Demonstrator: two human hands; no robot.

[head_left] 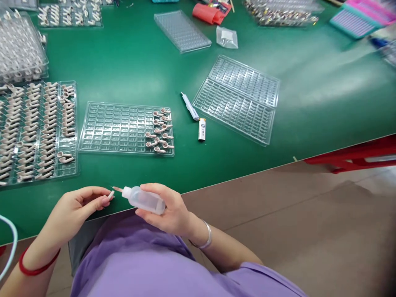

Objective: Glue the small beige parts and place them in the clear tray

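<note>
Between thumb and fingers, my left hand (pixel 82 208) pinches a small white pipe-shaped piece (pixel 111 194) at the table's near edge. My right hand (pixel 173 212) is wrapped round a translucent squeeze bottle (pixel 144 200) with a white cap. The bottle lies nearly level, its thin brownish tip pointing left, close to the small piece; whether they touch I cannot tell. Beyond my hands lies a clear plastic tray (pixel 114 128), with several similar pieces (pixel 159 130) at its right end. To the left, another tray (pixel 76 161) holds rows of such pieces.
A white pen-like tool (pixel 189 106) and a white lighter (pixel 202 129) lie right of the tray. Behind them is a pair of clear trays (pixel 239 99). Stacked filled trays (pixel 23 49) stand at far left. A red stool (pixel 349 154) is at right, below the table edge.
</note>
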